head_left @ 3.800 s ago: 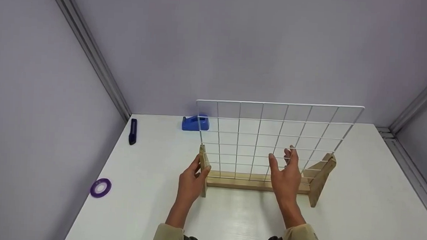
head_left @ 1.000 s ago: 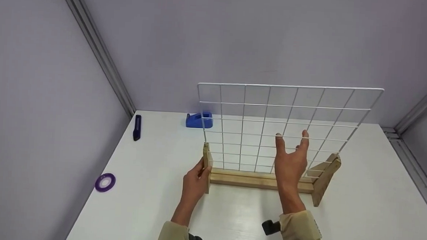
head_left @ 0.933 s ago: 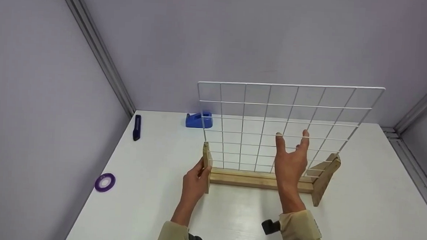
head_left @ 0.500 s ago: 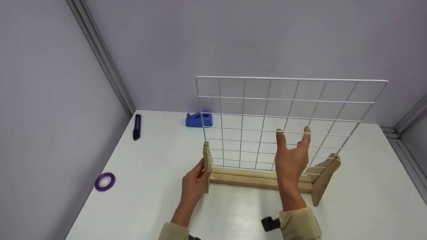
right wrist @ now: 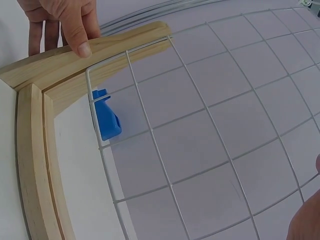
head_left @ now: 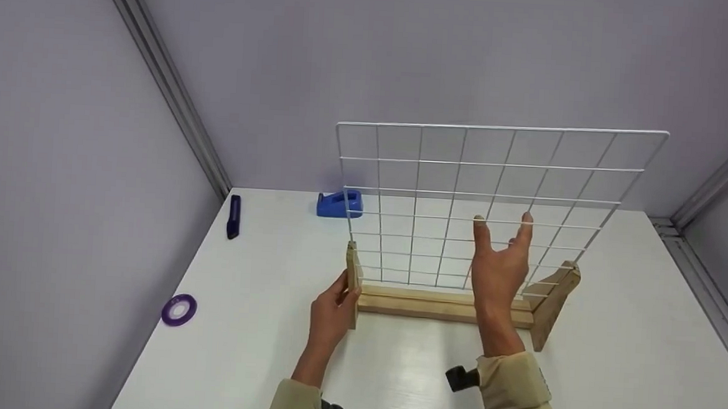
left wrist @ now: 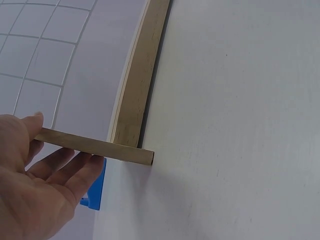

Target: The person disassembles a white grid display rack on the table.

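My left hand (head_left: 329, 318) pinches the left side panel (head_left: 352, 269) of a wooden stand, thumb on the inner face and fingers on the outer. The left wrist view shows this hand (left wrist: 37, 187) at the panel's edge (left wrist: 97, 146). A white wire grid panel (head_left: 505, 128) leans upright between the stand's sides. Its bottom edge sits above the grooved wooden crossbar (head_left: 433, 309). My right hand (head_left: 498, 274) holds the grid right of its middle, thumb and index finger extended, the other fingers mostly hidden. In the right wrist view, the grid's lower corner (right wrist: 89, 72) is beside the left panel.
A blue tape dispenser (head_left: 340, 204) stands behind the grid's left edge. Farther left lie a dark blue utility knife (head_left: 234, 217) and a purple tape ring (head_left: 179, 310). Walls enclose the white table (head_left: 255, 373) at the back and left; a metal rail (head_left: 702, 284) runs along the right.
The right hand has risen with the grid; its top edge stands higher and its bottom edge has come up from the crossbar. The left hand keeps its hold on the side panel.
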{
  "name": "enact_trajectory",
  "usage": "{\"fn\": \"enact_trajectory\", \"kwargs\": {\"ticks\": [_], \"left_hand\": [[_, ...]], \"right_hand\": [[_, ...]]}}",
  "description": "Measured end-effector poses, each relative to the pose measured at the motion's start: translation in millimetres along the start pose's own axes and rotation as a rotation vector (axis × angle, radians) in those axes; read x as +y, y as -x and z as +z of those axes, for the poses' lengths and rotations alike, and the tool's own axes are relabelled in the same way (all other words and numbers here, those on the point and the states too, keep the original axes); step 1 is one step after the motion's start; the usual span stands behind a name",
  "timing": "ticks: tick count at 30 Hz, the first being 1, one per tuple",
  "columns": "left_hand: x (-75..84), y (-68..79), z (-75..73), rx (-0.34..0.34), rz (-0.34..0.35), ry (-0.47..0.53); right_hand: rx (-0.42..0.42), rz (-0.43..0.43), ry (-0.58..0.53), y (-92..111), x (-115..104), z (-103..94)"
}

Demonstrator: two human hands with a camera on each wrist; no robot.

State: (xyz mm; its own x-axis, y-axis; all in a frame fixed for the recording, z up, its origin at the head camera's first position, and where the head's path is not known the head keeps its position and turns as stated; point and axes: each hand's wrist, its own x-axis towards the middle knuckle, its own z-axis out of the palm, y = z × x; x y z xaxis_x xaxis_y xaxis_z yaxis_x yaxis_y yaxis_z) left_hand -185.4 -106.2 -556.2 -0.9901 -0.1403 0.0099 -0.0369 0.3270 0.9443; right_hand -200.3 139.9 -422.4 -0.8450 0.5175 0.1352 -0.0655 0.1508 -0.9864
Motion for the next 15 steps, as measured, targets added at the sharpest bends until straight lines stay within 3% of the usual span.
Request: {"fn": "enact_trajectory", "kwargs": {"ticks": [15], "left_hand": [[-1.2, -0.1, -1.7, -0.011, -0.007, 0.007]], "right_hand": [[0.0, -0.01, 0.019, -1.8, -7.1, 1.9]]}}
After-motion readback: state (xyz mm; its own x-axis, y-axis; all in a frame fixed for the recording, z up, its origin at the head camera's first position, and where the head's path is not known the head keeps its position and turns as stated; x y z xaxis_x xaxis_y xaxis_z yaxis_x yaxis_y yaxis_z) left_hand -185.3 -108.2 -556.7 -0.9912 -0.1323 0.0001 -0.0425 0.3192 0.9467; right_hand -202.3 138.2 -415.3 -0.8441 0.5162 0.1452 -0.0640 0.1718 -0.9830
